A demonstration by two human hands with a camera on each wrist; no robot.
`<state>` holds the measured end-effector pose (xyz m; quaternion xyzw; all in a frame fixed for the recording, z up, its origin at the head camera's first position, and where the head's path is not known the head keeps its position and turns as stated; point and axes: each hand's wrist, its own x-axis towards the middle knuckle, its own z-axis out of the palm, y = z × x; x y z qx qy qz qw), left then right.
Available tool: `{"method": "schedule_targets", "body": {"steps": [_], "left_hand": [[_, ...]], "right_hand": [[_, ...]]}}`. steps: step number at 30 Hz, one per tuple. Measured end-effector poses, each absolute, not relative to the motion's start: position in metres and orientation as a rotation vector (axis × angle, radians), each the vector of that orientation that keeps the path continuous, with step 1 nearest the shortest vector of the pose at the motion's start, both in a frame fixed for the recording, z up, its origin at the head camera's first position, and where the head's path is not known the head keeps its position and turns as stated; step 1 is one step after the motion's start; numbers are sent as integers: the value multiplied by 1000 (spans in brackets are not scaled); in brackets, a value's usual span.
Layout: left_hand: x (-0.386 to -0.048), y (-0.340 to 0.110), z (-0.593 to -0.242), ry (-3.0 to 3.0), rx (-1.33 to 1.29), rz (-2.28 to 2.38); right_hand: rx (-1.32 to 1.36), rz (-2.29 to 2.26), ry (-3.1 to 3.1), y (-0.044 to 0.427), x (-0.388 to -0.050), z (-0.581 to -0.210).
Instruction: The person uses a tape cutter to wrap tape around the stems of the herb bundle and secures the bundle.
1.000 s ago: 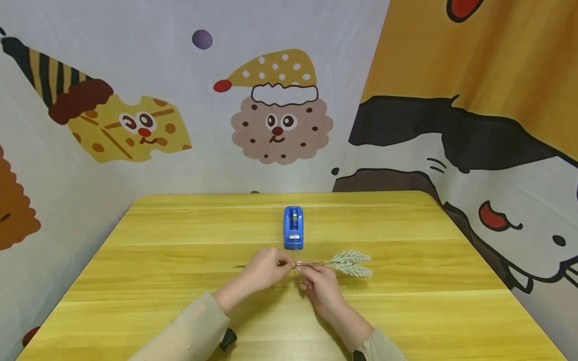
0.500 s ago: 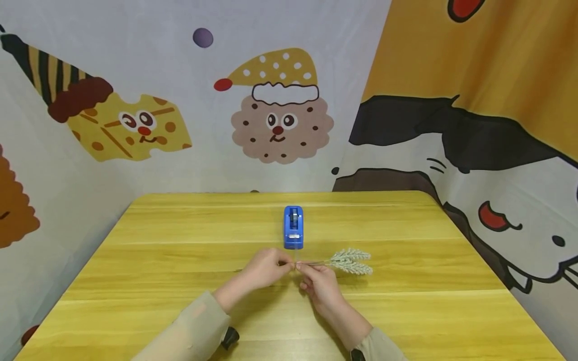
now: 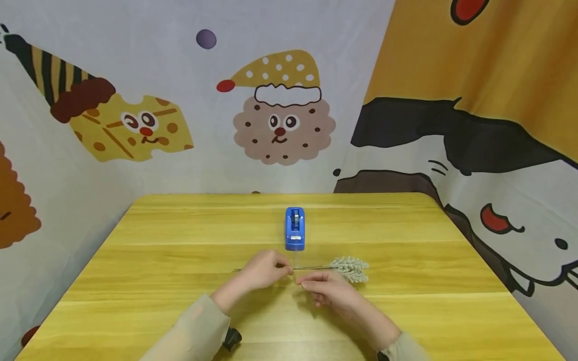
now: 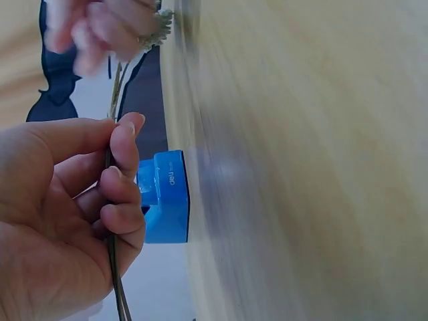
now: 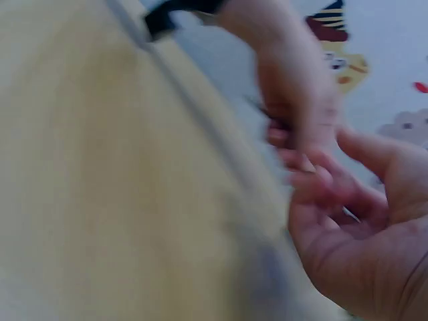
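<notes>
In the head view my left hand [image 3: 266,269] pinches thin dark stems [image 3: 316,267] that lie crosswise, their pale green wheat-like heads [image 3: 352,269] pointing right. The left wrist view shows my left hand [image 4: 73,200] with thumb and fingers curled round the stems [image 4: 115,267]. My right hand [image 3: 331,292] is just below the stems, apart from them, thumb and index finger close together; whether tape touches them cannot be made out. A clear tape strip [image 3: 296,258] runs from the blue dispenser [image 3: 295,244] to the stems. Motion blurs my right hand [image 5: 361,234] in the right wrist view.
The dispenser stands upright on the wood-patterned table [image 3: 180,220], beyond both hands. A cartoon-printed cloth [image 3: 171,45] hangs behind the table. A black object [image 3: 232,339] sits by my left sleeve.
My right hand has come off the stems and moved down and slightly right. The wheat-like heads have turned and dropped a little; my left hand keeps its pinch in nearly the same place.
</notes>
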<state>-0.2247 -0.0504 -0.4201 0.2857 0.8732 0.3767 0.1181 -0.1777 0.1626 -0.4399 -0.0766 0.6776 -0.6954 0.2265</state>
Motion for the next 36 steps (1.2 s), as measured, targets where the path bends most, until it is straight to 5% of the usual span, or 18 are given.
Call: {"method": "schedule_targets", "body": {"steps": [8, 14, 36], "left_hand": [[-229, -50, -419, 2553, 845, 1084], [-232, -52, -422, 2525, 842, 1075], [-241, -53, -419, 2437, 789, 1089]], "right_hand": [[-630, -1412, 2487, 187, -209, -388], [-849, -915, 2573, 177, -236, -385], [-768, -874, 2497, 162, -246, -407]]}}
